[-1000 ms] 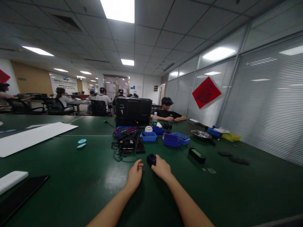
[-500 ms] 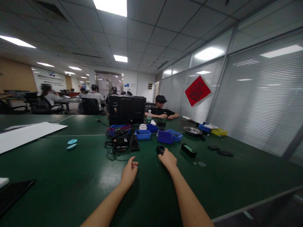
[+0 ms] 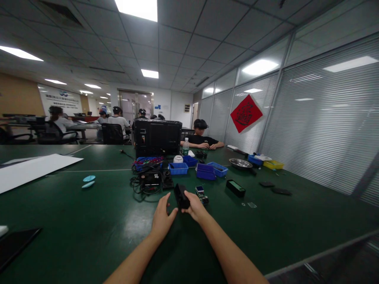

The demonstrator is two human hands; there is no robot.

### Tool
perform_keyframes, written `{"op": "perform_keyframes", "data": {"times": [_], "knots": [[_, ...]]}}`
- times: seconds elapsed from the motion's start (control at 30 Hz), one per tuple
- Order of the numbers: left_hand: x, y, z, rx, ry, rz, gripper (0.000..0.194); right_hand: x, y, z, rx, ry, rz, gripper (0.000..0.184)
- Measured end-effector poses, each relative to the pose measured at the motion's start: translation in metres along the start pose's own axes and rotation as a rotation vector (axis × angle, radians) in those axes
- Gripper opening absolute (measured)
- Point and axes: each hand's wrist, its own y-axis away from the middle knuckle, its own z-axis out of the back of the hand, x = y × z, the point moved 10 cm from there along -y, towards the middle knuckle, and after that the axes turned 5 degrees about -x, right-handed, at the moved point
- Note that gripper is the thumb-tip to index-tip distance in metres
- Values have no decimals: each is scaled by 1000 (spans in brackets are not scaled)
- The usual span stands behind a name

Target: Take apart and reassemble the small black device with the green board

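The right hand [image 3: 194, 206] has closed its thumb and fingers on a black casing [image 3: 181, 196], which is tilted and sits in front of the palm. The left hand [image 3: 163, 215] is just beside this grip, on its left, with thumb and fingers spread apart and nothing held between them; whether a fingertip brushes the casing is hard to make out. Just right of the grip, a small circuit board with a screen [image 3: 201, 195] lies on the green table [image 3: 118, 232]. Farther right is a black box with a green inside [image 3: 235, 188]. Beyond the grip, slightly left, are a black device with cables [image 3: 150, 178] and a blue tray [image 3: 178, 169], with a white ball [image 3: 178, 159] behind the tray. Beyond the grip to the right stands a darker blue bin [image 3: 206, 172], and farther off is a metal pan [image 3: 241, 163].
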Motion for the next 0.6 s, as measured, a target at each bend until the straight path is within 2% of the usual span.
{"op": "perform_keyframes", "data": {"times": [0.13,0.2,0.27,0.33,0.43,0.5,0.6], "knots": [[-13,3,-2,41,-84,-112,28,-27,-1,0,-46,-96,-139,17],[-19,5,-5,67,-128,-164,18,-28,-1,1,-39,12,-131,17],[-23,7,-6,77,-171,-195,10,-24,0,1,-12,265,-72,18],[-24,7,-6,69,-202,-204,8,-11,2,4,-20,613,42,20],[-23,6,0,27,-207,-192,10,29,9,19,-199,1076,266,25],[-23,6,4,4,-192,-183,16,58,15,35,-359,1232,360,28],[-22,5,5,5,-178,-169,27,83,18,68,-537,1295,325,30]]}}
